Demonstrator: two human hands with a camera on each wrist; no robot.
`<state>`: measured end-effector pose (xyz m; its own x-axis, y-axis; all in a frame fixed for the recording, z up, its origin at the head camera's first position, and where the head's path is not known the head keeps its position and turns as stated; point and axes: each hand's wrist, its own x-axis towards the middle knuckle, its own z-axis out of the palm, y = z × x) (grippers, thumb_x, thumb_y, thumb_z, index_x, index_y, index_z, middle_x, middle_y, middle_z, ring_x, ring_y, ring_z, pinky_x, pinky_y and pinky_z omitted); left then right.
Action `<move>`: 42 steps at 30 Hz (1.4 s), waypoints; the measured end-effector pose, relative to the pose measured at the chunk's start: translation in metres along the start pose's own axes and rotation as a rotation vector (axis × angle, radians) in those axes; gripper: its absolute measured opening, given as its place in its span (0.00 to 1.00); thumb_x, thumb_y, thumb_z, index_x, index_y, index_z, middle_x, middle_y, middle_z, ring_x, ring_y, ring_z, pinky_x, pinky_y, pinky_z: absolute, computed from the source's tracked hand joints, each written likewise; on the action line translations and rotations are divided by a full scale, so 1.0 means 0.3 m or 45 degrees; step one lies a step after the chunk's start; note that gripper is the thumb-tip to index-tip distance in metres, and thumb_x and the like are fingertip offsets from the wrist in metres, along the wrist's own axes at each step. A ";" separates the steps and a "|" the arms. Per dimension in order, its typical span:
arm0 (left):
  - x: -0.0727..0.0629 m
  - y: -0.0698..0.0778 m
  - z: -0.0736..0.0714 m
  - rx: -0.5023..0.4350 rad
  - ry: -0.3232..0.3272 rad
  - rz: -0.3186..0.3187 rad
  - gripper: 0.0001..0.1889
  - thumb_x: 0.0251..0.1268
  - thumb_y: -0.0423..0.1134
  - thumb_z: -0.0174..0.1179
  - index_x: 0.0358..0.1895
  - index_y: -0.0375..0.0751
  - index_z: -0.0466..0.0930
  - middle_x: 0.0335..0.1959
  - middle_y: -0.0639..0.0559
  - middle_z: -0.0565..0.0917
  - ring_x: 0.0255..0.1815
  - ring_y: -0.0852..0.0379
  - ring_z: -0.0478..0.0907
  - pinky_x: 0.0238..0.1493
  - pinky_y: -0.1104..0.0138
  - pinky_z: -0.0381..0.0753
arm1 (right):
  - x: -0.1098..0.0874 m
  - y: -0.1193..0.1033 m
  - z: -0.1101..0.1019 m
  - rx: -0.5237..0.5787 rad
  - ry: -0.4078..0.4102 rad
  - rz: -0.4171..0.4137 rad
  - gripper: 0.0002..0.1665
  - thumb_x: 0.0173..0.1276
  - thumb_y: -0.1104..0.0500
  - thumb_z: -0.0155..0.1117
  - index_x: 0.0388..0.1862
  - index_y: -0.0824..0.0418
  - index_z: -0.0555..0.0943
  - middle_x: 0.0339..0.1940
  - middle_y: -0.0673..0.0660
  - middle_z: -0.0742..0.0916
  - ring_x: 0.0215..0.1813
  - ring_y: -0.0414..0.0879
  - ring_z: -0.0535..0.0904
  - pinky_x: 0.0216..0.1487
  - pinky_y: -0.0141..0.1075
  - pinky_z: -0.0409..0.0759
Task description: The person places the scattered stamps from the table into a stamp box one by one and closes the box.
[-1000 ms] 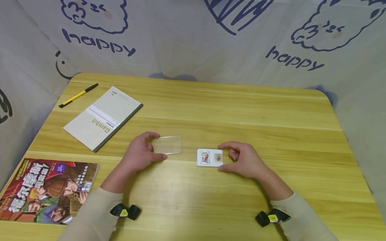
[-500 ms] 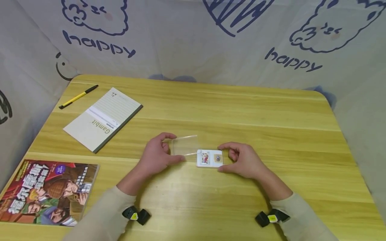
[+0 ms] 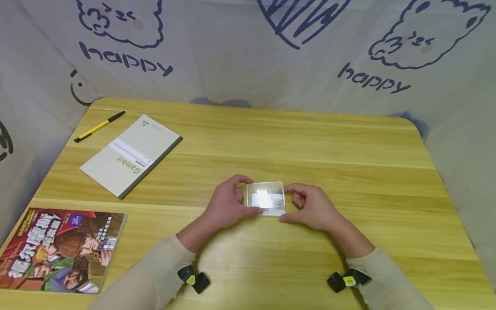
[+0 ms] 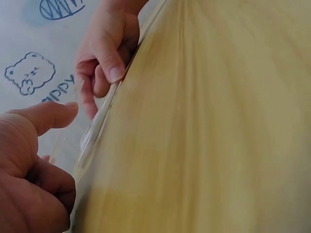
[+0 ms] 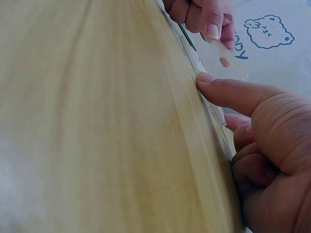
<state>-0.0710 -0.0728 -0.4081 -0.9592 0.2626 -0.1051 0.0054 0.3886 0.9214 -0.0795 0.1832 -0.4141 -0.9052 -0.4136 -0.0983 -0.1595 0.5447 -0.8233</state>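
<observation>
In the head view my left hand (image 3: 226, 202) pinches a clear plastic lid (image 3: 271, 188) by its left end, thumb on the near edge and forefinger on the far edge. The lid overlaps a shallow white case (image 3: 275, 212) that lies on the table. Glare on the lid hides part of the two small pictures inside the case. My right hand (image 3: 314, 209) grips the right end of the case between thumb and forefinger. In the left wrist view the lid is tilted above the case (image 4: 99, 124), which the right hand (image 4: 109, 43) holds low at the table.
On the wooden table (image 3: 329, 150), a lined notebook (image 3: 129, 155) lies to the left, with a yellow and black pen (image 3: 98, 127) beyond it. A comic book (image 3: 66, 249) is at the near left. A printed cloth (image 3: 240, 60) hangs behind the table.
My left hand has brought the clear lid rightward from beside the white case to over it. The right hand has stayed at the case's right end.
</observation>
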 end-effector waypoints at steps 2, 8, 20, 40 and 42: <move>0.003 0.000 0.012 0.024 -0.017 -0.006 0.37 0.39 0.36 0.83 0.58 0.40 0.76 0.17 0.54 0.67 0.18 0.60 0.62 0.21 0.67 0.63 | 0.000 0.001 0.001 0.006 0.002 -0.003 0.37 0.44 0.57 0.87 0.55 0.63 0.82 0.19 0.50 0.71 0.24 0.42 0.65 0.39 0.39 0.70; 0.010 0.001 0.028 0.114 -0.057 -0.021 0.37 0.39 0.37 0.83 0.58 0.39 0.76 0.19 0.53 0.69 0.18 0.60 0.63 0.19 0.68 0.63 | 0.000 0.003 0.000 0.011 0.007 -0.007 0.39 0.43 0.58 0.88 0.56 0.62 0.82 0.20 0.50 0.71 0.24 0.42 0.64 0.36 0.36 0.70; 0.009 0.016 0.035 0.191 -0.122 -0.068 0.36 0.40 0.37 0.83 0.57 0.37 0.76 0.24 0.49 0.72 0.21 0.58 0.67 0.22 0.67 0.66 | -0.013 0.013 -0.004 0.047 0.008 -0.007 0.39 0.43 0.54 0.88 0.56 0.58 0.82 0.20 0.50 0.70 0.23 0.42 0.64 0.35 0.36 0.69; 0.009 0.011 0.013 0.240 -0.181 -0.072 0.36 0.40 0.36 0.83 0.57 0.36 0.75 0.23 0.50 0.74 0.20 0.58 0.67 0.22 0.66 0.68 | -0.007 0.009 0.000 0.009 0.013 -0.016 0.34 0.45 0.54 0.87 0.53 0.57 0.84 0.17 0.47 0.67 0.22 0.40 0.61 0.35 0.36 0.68; 0.011 0.011 0.011 0.237 -0.199 -0.070 0.36 0.41 0.36 0.82 0.56 0.37 0.75 0.23 0.50 0.74 0.19 0.59 0.67 0.21 0.67 0.67 | -0.006 0.006 0.001 0.007 0.010 -0.021 0.34 0.45 0.55 0.87 0.53 0.58 0.84 0.17 0.47 0.67 0.22 0.40 0.61 0.36 0.36 0.69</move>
<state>-0.0732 -0.0678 -0.4066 -0.9041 0.3644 -0.2232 0.0201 0.5581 0.8295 -0.0780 0.1848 -0.4156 -0.9056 -0.4166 -0.0802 -0.1723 0.5339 -0.8278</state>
